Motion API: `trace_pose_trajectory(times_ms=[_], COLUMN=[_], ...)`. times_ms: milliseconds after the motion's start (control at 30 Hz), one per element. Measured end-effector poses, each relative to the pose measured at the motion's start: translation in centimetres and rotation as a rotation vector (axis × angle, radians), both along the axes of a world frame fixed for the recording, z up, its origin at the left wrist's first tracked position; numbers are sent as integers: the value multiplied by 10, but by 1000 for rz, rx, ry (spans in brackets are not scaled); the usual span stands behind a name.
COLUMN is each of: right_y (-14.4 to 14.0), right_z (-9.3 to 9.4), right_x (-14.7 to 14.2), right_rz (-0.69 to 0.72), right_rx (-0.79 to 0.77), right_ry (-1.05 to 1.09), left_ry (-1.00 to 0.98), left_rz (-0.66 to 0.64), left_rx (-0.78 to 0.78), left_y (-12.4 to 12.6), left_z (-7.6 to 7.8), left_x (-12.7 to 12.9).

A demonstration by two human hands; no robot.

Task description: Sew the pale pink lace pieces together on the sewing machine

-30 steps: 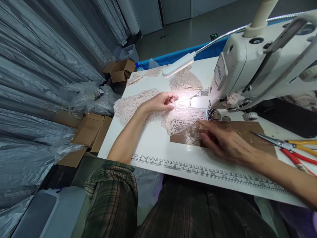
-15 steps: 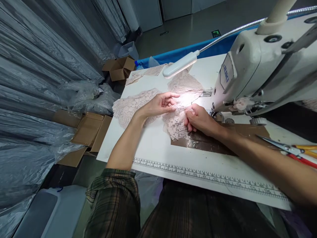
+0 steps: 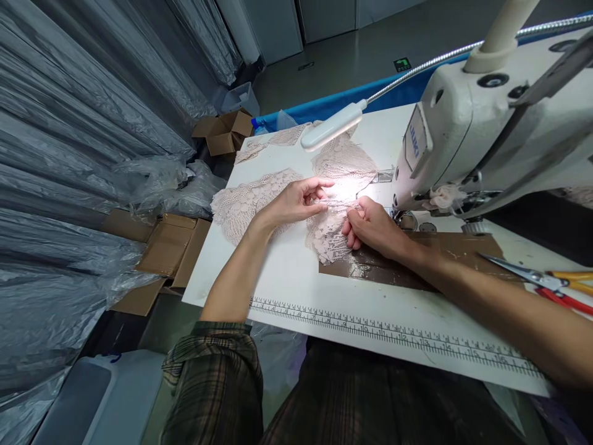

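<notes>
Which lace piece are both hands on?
The lace piece nearest the person, lit under the lamp: left hand and right hand pinch it. The others lie untouched farther back.

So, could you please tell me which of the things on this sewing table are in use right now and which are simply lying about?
In use:
- left hand and right hand, both on the lace piece
- lamp lighting it
- sewing machine beside it

Lying about:
- scissors
- other lace pieces
- cardboard boxes on the floor
</notes>
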State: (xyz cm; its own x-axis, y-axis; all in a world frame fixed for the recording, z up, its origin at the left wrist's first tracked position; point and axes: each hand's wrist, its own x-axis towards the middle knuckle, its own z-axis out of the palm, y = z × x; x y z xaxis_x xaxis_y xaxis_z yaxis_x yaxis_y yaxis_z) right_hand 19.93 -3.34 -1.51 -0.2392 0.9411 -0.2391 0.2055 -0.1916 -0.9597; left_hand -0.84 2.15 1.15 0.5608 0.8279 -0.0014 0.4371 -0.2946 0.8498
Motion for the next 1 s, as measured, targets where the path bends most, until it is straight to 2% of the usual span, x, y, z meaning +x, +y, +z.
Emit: trace_pose_trajectory(times_ms=[167,267,333,433,500,567,700,833,1000], right_y=[-1,0,1,1,0,-2,-4,-6,-6], right_z=[0,-3,-6,-10,-12,-12,-13,-17,-22], right_x=[0,0,0,-3,-8,-13,-20,-22,-21], right_rz=[-9,-24,-38,-92,-184,-287,-391,-473,-497], right_rx=[-5,-1,11,9,-26,-72,-101,-75,-42], right_ry=[4,17,41,102,194,357,626,635,652], left_ry=[-21,3,51,162,271,354,364,388,409], left_rz=[-3,17,40,51,42,7,-96,-90,-112], left_rx=[3,63,172,436,627,748,731,673,690], left_y=[-1,-1,0,3,5,7,8,9,10], left_z=[-5,-7,-8,-12,-15,-18,-24,-29,-32], left_x=[2,4,5,6,6,5,2,0,-1])
